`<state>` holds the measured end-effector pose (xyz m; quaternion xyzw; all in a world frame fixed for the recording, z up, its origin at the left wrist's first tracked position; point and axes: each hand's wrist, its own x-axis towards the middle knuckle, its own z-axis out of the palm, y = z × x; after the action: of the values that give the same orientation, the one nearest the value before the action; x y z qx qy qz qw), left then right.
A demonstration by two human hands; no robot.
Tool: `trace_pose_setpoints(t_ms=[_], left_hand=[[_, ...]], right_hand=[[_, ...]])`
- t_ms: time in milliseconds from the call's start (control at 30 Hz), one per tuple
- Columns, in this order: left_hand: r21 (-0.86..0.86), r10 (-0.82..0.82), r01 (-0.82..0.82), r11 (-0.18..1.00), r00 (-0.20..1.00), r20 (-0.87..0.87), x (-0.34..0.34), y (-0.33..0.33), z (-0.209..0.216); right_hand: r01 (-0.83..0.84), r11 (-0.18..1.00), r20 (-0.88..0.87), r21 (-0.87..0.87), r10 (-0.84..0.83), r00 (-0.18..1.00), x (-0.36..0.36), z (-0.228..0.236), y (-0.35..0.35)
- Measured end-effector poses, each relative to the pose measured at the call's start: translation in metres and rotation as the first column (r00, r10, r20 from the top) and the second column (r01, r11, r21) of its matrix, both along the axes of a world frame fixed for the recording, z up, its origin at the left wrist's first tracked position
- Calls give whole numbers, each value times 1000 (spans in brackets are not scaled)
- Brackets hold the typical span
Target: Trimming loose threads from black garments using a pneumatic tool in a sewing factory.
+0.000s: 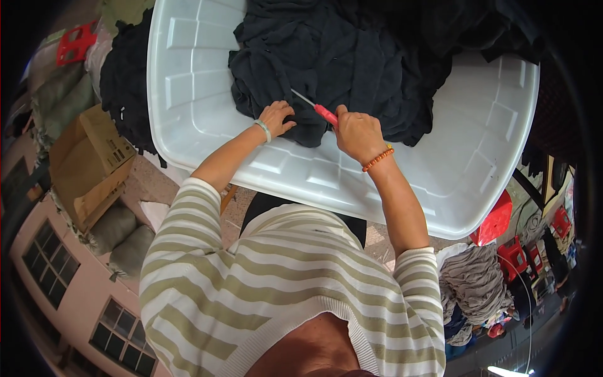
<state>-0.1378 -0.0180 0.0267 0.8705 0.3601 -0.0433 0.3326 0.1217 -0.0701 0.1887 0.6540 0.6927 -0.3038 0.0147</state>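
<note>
a cardboard box (94,164) stands at left near stuffed sacks (115,227); windows (51,264) line a pink wall (81,295); grey cloth (474,283) lies heaped at right.

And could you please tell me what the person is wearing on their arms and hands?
Both sleeves are striped white and olive green, ending around the elbows and leaving the forearms bare. The left hand is ungloved, with a pale green bangle at its wrist. The right hand, also ungloved, has an orange-brown beaded bracelet.
</note>
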Motion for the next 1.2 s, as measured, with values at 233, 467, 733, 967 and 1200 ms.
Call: trace_pose_setpoints(t_ms=[233, 467, 733, 967, 1200], left_hand=[[-101, 144, -141, 985, 989, 22, -11, 2, -13], [-304, 372, -263, 916, 840, 395, 36, 35, 116], [-116, 170, -160, 980, 388, 906, 66, 47, 352], [188, -123, -514, 837, 159, 980, 52, 59, 417], [-280, 501, -431, 858, 583, 640, 22, 63, 292]], right_hand=[[-184, 942, -126, -280, 154, 980, 11, 12, -55], [321, 946, 60, -42, -319, 946, 39, 8, -62], [376, 923, -606, -79, -344, 717, -13, 64, -1], [613, 789, -859, 30, -293, 420, -19, 139, 19], [585, 809, -919, 51, -192, 346, 23, 238, -26]])
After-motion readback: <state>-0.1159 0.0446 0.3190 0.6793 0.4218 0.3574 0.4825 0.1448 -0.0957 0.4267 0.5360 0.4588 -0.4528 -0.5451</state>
